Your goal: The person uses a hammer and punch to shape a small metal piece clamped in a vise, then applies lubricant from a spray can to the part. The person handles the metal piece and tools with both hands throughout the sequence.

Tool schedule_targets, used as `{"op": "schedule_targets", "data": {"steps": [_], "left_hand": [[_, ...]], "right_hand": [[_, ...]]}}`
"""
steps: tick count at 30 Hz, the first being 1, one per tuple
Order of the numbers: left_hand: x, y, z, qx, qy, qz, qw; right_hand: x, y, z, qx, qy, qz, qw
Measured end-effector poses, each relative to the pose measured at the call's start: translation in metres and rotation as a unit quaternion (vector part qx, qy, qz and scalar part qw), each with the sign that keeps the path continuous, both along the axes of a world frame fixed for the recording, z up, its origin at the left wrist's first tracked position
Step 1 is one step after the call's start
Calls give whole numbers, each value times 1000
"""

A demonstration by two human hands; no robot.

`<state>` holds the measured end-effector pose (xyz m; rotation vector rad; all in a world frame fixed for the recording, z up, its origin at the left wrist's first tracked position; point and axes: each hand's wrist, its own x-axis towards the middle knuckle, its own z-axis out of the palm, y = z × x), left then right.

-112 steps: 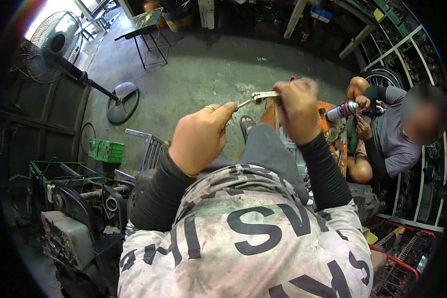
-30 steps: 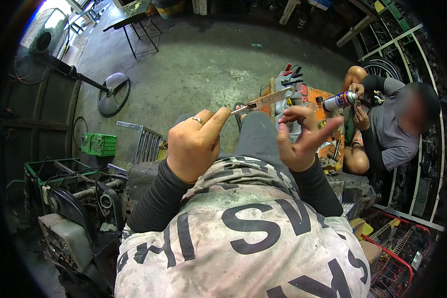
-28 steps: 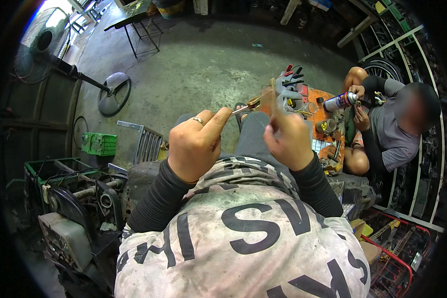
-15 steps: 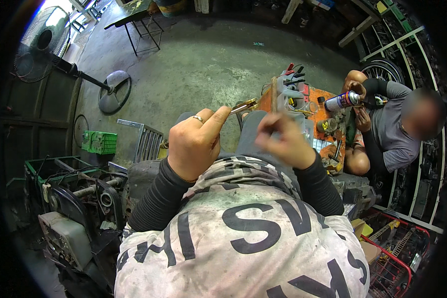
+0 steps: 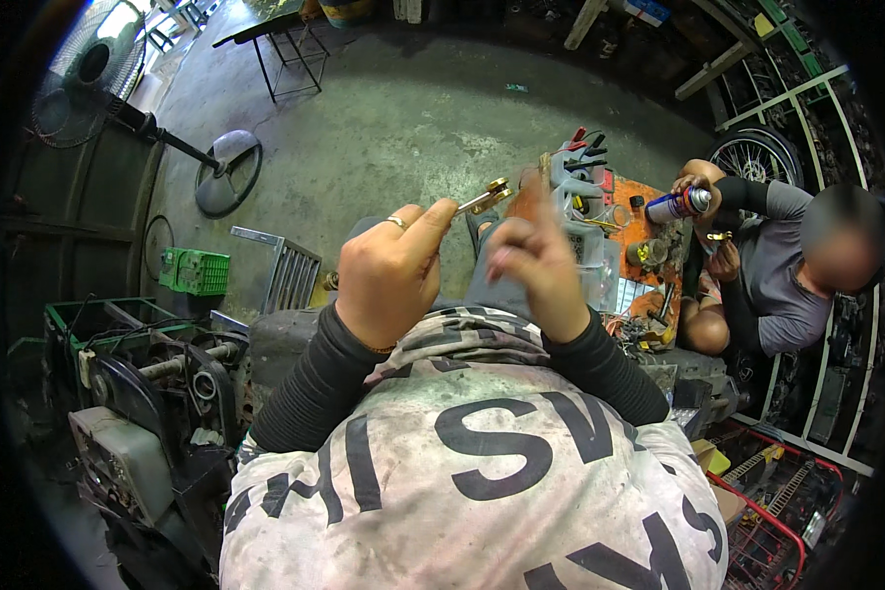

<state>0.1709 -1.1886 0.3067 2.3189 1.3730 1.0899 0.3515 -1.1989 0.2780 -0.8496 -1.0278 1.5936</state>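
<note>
My left hand point(image 5: 388, 275) is closed, with a ring on one finger. Pinched between its thumb and forefinger is a slim metal piece point(image 5: 484, 200) with a brass-coloured rounded end, pointing away to the right. Close by on the right, my right hand point(image 5: 546, 280) is raised over my lap, its fingers partly bent and smeared by motion. A brownish blurred streak rises above it; whether that is a finger or a held thing is unclear. Both hands are apart from each other.
An orange bench point(image 5: 649, 206) at right carries plastic bins point(image 5: 575, 177), jars and tools. Beyond it a co-worker point(image 5: 787, 256) holds a spray can point(image 5: 678, 204) and a small brass-coloured part. At left stand a fan point(image 5: 231, 172), a green crate point(image 5: 197, 271) and machinery point(image 5: 147, 403).
The brass-coloured end has turned more into view in my left hand. My right hand has shifted slightly left and its fingers have moved. The co-worker's spray can has tilted.
</note>
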Motion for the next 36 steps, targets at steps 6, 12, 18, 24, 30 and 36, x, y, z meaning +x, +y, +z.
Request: {"op": "schedule_targets", "data": {"steps": [6,12,18,24,30,36], "left_hand": [[-9,3,-8,-11,-12,44,999],[-5,8,-18,-9,-63,26,998],[4,4,-22,-31,-64,-6,997],[-10,7,-11,-60,-4,-50,997],[-16,3,-19,-97,-24,-129,987],[-15,-2,-14,-197,-98,-158,963]], "right_hand": [[6,0,8,-111,44,100,988],[-10,-16,11,-74,33,160,984],[-8,-8,3,-140,57,148,977],[26,8,8,-147,-26,96,984],[50,20,22,-60,124,170,976],[46,13,11,51,-40,108,992]]}}
